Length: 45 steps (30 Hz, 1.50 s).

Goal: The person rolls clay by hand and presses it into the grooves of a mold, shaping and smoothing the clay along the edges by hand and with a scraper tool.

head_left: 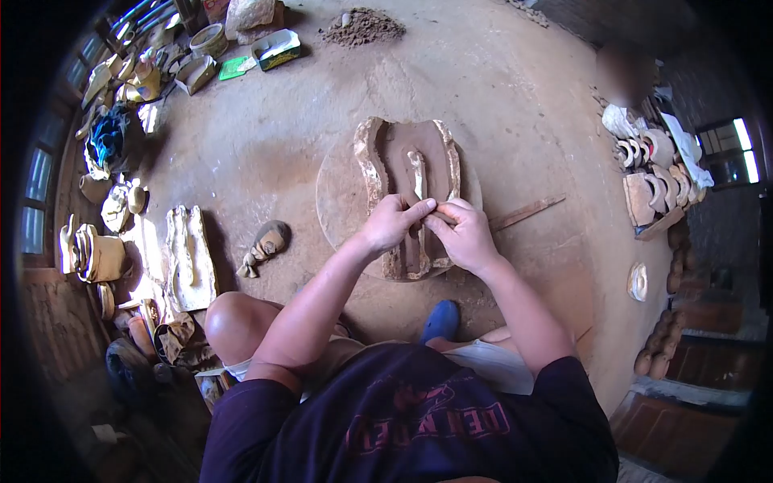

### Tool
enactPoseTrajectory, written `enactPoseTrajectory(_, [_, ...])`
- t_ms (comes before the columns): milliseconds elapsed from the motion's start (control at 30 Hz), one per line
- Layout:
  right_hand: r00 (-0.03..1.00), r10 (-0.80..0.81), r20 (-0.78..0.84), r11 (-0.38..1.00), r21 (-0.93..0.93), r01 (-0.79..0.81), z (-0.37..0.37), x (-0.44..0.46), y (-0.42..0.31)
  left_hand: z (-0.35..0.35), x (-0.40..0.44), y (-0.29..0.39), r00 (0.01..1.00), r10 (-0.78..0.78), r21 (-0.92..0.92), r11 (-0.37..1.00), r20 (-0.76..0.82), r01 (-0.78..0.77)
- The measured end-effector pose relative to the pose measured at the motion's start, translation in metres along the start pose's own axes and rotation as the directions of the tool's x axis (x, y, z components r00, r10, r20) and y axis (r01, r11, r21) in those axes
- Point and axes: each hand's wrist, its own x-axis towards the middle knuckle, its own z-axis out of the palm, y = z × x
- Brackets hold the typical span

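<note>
My left hand (392, 221) and my right hand (465, 235) meet over a long plaster mould (371, 165), thumbs and fingertips pinched together. Anything small between the fingertips is too hidden to make out. Brown clay (396, 145) lines the mould's hollow, and a narrow pale ridge (417, 173) stands along its middle. The hands cover part of the mould's lower half. Beneath it lies a round board (334, 197). A flat wooden stick (527, 212) rests on the floor at the right, its near end close to the board.
On the floor to the left are a tied cloth bundle (270, 239) and a pale mould half (192, 258). A soil heap (362, 26) and a box (276, 48) sit farther off. Curved mould pieces (656, 189) are stacked at the right. A blue shoe (440, 320) is near the board.
</note>
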Motion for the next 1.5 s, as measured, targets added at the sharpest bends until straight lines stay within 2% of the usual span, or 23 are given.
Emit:
enactPoseTrajectory(100, [0.997, -0.072, -0.031, 0.99, -0.122, 0.068, 0.005, 0.021, 0.01, -0.007, 0.013, -0.016, 0.923, 0.255, 0.087, 0.967, -0.288, -0.24])
enactPoseTrajectory(133, [0.999, -0.024, -0.045, 0.973, -0.233, 0.012, 0.0, 0.034, 0.007, -0.012, 0.021, -0.023, 0.811, 0.251, 0.027, 0.96, -0.528, -0.279])
enactPoseTrajectory(167, [0.992, 0.049, -0.12, 0.983, -0.167, -0.069, 0.004, 0.049, 0.026, -0.019, 0.029, -0.028, 0.65, 0.212, -0.02, 0.944, -0.729, -0.33])
enactPoseTrajectory(200, [0.974, 0.126, -0.19, 0.984, -0.097, -0.147, 0.007, 0.063, 0.045, -0.033, 0.036, -0.039, 0.509, 0.345, 0.116, 0.896, -0.789, -0.428])
enactPoseTrajectory(267, [0.98, 0.138, -0.143, 0.965, -0.203, -0.165, 0.004, 0.087, 0.054, -0.048, 0.04, -0.06, 0.448, 0.444, 0.317, 0.889, -0.776, -0.331])
enactPoseTrajectory(300, [0.982, 0.143, -0.121, 0.952, -0.255, -0.17, 0.003, 0.1, 0.057, -0.043, 0.038, -0.066, 0.456, 0.473, 0.397, 0.881, -0.754, -0.257])
enactPoseTrajectory(333, [0.984, 0.161, -0.078, 0.958, -0.228, -0.175, 0.003, 0.113, 0.065, -0.036, 0.035, -0.073, 0.465, 0.498, 0.473, 0.862, -0.731, -0.179])
enactPoseTrajectory(367, [0.984, 0.177, -0.032, 0.963, -0.2, -0.18, 0.006, 0.126, 0.075, -0.03, 0.038, -0.081, 0.461, 0.506, 0.418, 0.862, -0.729, -0.285])
enactPoseTrajectory(400, [0.981, 0.195, 0.017, 0.967, -0.173, -0.189, 0.011, 0.136, 0.087, -0.028, 0.04, -0.082, 0.456, 0.501, 0.406, 0.865, -0.735, -0.296])
enactPoseTrajectory(500, [0.988, 0.15, 0.043, 0.958, -0.255, -0.135, 0.022, 0.157, 0.1, -0.023, 0.039, -0.076, 0.464, 0.481, 0.376, 0.875, -0.744, -0.305])
enactPoseTrajectory(600, [0.981, 0.152, 0.117, 0.952, -0.284, -0.114, 0.023, 0.17, 0.103, -0.022, 0.041, -0.077, 0.427, 0.521, 0.412, 0.851, -0.739, -0.325])
enactPoseTrajectory(633, [0.976, 0.16, 0.146, 0.952, -0.284, -0.114, 0.023, 0.172, 0.106, -0.021, 0.04, -0.077, 0.449, 0.49, 0.384, 0.87, -0.747, -0.31])
enactPoseTrajectory(733, [0.951, 0.256, 0.175, 0.954, -0.208, -0.218, 0.022, 0.182, 0.106, -0.017, 0.037, -0.075, 0.448, 0.48, 0.38, 0.876, -0.755, -0.298])
enactPoseTrajectory(833, [0.917, 0.345, 0.202, 0.918, -0.275, -0.285, 0.022, 0.185, 0.087, -0.014, 0.037, -0.075, 0.432, 0.461, 0.371, 0.886, -0.775, -0.28])
enactPoseTrajectory(933, [0.9, 0.382, 0.208, 0.901, -0.298, -0.314, 0.026, 0.187, 0.091, -0.011, 0.035, -0.075, 0.449, 0.462, 0.375, 0.886, -0.765, -0.272])
enactPoseTrajectory(1033, [0.932, 0.334, 0.137, 0.906, -0.319, -0.278, 0.032, 0.167, 0.094, -0.01, 0.037, -0.081, 0.441, 0.47, 0.39, 0.882, -0.764, -0.265])
enactPoseTrajectory(1133, [0.939, 0.319, 0.126, 0.93, -0.231, -0.284, 0.03, 0.16, 0.092, -0.009, 0.039, -0.082, 0.419, 0.465, 0.376, 0.883, -0.78, -0.28])
enactPoseTrajectory(1267, [0.793, 0.585, 0.17, 0.798, 0.05, -0.6, 0.027, 0.165, 0.091, -0.009, 0.036, -0.08, 0.442, 0.447, 0.355, 0.892, -0.778, -0.278])
enactPoseTrajectory(1300, [0.807, 0.568, 0.162, 0.8, 0.119, -0.588, 0.03, 0.161, 0.085, -0.009, 0.034, -0.08, 0.451, 0.44, 0.345, 0.896, -0.777, -0.28])
enactPoseTrajectory(1400, [0.825, 0.564, 0.033, 0.825, -0.04, -0.563, 0.036, 0.136, 0.062, -0.008, 0.034, -0.078, 0.454, 0.421, 0.322, 0.904, -0.786, -0.281])
enactPoseTrajectory(1467, [0.875, 0.484, -0.028, 0.871, -0.075, -0.485, 0.044, 0.127, 0.075, -0.007, 0.039, -0.082, 0.43, 0.439, 0.344, 0.895, -0.789, -0.282])
enactPoseTrajectory(1500, [0.853, 0.521, -0.017, 0.851, -0.064, -0.521, 0.043, 0.127, 0.074, -0.006, 0.039, -0.082, 0.427, 0.446, 0.357, 0.893, -0.786, -0.274])
